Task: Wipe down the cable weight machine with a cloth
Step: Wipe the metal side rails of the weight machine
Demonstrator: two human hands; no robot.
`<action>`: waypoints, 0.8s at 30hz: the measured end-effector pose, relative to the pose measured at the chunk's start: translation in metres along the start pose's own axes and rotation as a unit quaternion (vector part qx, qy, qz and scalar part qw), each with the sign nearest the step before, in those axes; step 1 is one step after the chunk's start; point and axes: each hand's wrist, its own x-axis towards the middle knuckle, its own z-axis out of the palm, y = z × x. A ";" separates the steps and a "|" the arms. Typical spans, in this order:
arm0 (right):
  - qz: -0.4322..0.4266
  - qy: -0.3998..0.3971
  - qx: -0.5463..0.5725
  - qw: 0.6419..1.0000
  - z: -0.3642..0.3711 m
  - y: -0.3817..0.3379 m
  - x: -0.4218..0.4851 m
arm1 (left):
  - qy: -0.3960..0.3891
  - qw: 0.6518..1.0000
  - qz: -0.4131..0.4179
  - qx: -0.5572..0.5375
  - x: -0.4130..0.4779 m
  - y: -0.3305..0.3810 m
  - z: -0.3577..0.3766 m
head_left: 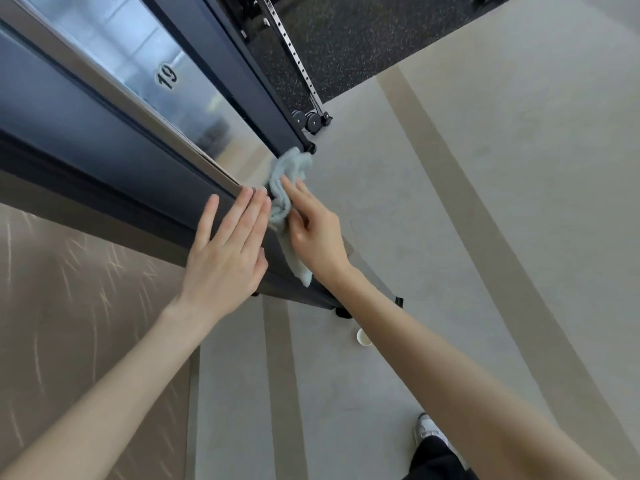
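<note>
The cable weight machine's dark upright frame (114,157) runs diagonally from the upper left down to the floor, with a shiny panel (180,95) marked 19. A crumpled pale blue-grey cloth (287,174) is pressed against the lower part of the frame. My right hand (313,233) holds the cloth against the machine, fingers on top of it. My left hand (228,251) lies flat on the dark frame just left of the cloth, fingers spread and holding nothing.
A perforated adjustment rail (294,57) with black pulleys (310,121) stands behind the frame on speckled black flooring. A paper cup (363,337) sits on the grey floor near the machine's foot. My shoe (429,429) shows at the bottom. A brown patterned wall (69,306) is on the left.
</note>
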 end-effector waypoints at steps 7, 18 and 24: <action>-0.067 -0.020 -0.002 0.998 -0.002 0.014 0.005 | 0.017 0.999 -0.034 -0.018 -0.005 0.015 0.008; 0.029 0.014 0.027 0.999 -0.005 0.113 -0.035 | 0.016 0.999 -0.010 0.026 -0.027 0.065 0.078; -0.097 -0.015 0.017 0.995 -0.005 0.092 -0.015 | 0.047 0.998 -0.031 0.006 -0.031 0.079 0.090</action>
